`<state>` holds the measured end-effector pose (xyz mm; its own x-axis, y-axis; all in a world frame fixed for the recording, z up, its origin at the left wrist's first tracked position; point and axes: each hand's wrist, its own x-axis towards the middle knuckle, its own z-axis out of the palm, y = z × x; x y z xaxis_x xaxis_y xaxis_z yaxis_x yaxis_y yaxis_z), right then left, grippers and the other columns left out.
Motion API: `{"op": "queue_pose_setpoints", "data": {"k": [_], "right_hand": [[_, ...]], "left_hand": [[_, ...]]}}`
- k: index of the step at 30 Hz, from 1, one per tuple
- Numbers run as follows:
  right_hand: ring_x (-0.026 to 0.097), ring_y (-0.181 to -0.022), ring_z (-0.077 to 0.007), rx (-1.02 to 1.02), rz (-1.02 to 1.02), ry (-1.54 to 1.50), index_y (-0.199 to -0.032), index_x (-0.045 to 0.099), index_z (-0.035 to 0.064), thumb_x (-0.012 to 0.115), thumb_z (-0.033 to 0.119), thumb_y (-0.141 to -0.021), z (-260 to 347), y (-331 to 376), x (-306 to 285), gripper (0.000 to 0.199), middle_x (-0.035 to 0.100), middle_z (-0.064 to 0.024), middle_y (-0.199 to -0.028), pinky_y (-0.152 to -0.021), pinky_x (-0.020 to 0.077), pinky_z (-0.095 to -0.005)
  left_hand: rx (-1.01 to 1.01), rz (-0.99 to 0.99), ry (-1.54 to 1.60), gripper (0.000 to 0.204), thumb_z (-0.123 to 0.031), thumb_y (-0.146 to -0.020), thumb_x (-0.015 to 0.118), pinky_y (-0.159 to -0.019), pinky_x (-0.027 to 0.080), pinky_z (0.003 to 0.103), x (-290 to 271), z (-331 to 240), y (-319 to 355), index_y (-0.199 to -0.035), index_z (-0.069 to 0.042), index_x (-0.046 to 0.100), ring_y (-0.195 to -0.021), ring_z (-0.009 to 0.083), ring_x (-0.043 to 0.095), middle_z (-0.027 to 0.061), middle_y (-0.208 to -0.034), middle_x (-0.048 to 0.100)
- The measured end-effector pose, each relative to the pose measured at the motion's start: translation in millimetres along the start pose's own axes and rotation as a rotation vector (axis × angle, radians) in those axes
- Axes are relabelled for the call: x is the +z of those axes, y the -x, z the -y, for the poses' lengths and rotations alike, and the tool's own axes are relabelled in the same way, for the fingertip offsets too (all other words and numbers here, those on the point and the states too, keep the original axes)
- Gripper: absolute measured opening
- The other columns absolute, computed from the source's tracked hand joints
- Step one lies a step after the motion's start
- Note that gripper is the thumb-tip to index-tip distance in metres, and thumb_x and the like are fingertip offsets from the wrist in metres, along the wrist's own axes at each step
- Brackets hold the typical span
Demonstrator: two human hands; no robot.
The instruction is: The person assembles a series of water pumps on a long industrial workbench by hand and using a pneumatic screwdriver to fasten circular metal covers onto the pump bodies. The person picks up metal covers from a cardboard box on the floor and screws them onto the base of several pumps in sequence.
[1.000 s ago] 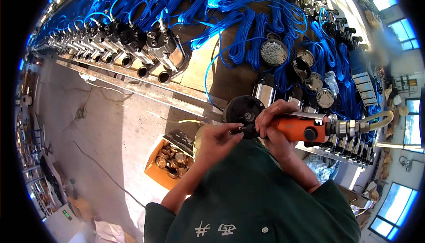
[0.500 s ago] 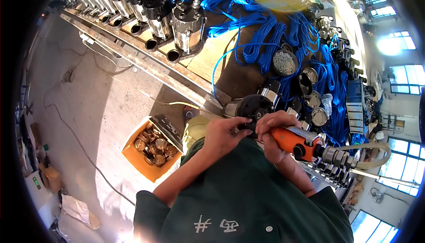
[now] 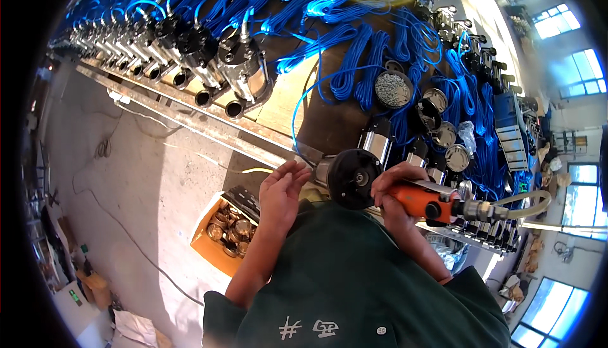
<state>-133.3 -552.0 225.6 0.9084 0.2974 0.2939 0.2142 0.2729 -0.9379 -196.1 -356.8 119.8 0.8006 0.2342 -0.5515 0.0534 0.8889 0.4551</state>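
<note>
My right hand (image 3: 394,197) is wrapped round an orange pneumatic screwdriver (image 3: 415,203), with its hose fitting pointing right. Its fingertips are beside the rim of a round black end face (image 3: 345,186) on a metal-bodied pump, which lies on its side at the bench edge with this face toward me. A shaft shows at the centre of the face. The tool's tip is hidden behind my fingers. To the left of the pump, my left hand (image 3: 282,191) is raised off it, fingers loosely bent and apart, with nothing visible in them.
Several upright pumps (image 3: 244,72) line the bench's left side. Blue cable coils (image 3: 348,63) cover the back. A bowl of small grey parts (image 3: 392,89) and round metal covers (image 3: 457,157) stand right of centre. A cardboard box (image 3: 212,252) of round metal parts sits on the floor.
My left hand has drawn away from the pump's end face to the left, and its fingers have loosened. The face is now uncovered. My right hand keeps hold of the pneumatic screwdriver.
</note>
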Motion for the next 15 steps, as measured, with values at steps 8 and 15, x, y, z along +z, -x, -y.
{"op": "queue_pose_setpoints", "data": {"k": [8, 15], "right_hand": [[0.057, -0.066, -0.0146, 0.062, -0.123, -0.082, -0.106, 0.047, 0.0015, 0.054, -0.012, -0.072, -5, 10, -21, 0.037, 0.057, -0.0101, -0.085, -0.059, 0.05, -0.0266], [0.056, -0.066, -0.0143, 0.118, -0.174, -0.065, -0.108, 0.045, 0.0017, 0.051, -0.012, -0.07, 1, 38, -52, 0.041, 0.056, -0.0104, -0.082, -0.059, 0.0492, -0.0268]], "left_hand": [[-0.134, 0.164, -0.179, 0.017, -0.014, -0.099, 0.045, -0.065, 0.055, 0.027, 54, -3, -4, -0.106, 0.0, 0.054, -0.075, 0.0208, 0.065, 0.02, -0.1, 0.065], [-0.269, 0.241, -0.284, 0.024, -0.026, -0.099, 0.049, -0.045, 0.04, 0.024, 78, 27, -40, -0.098, -0.004, 0.056, -0.057, 0.0166, 0.057, 0.0091, -0.074, 0.062]]}}
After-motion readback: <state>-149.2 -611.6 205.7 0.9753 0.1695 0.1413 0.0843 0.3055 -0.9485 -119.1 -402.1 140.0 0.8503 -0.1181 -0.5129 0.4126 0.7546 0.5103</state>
